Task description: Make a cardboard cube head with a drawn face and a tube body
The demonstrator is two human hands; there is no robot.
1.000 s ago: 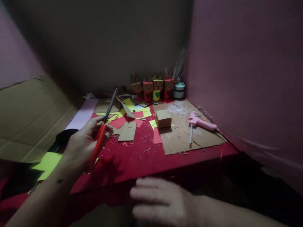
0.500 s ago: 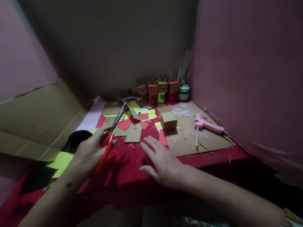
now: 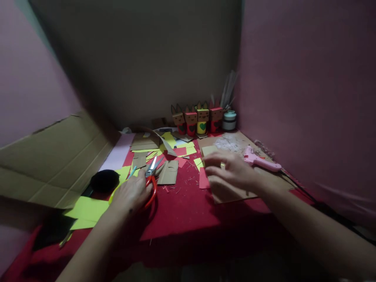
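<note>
My left hand lies low on the red tabletop, its fingers closed over the red handles of the scissors, whose blades point away and rest flat. My right hand reaches over the brown cardboard mat. Its fingers curl round a small cardboard box, of which only the far top edge shows.
A pink glue gun with its cord lies right of the box. Paper-roll figures and a jar stand at the back. Yellow and red paper scraps, a folded cardboard piece and a large cardboard sheet lie around.
My left hand has lowered the scissors from a raised tilt down onto the table. My right hand has moved forward from the near table edge to the small box.
</note>
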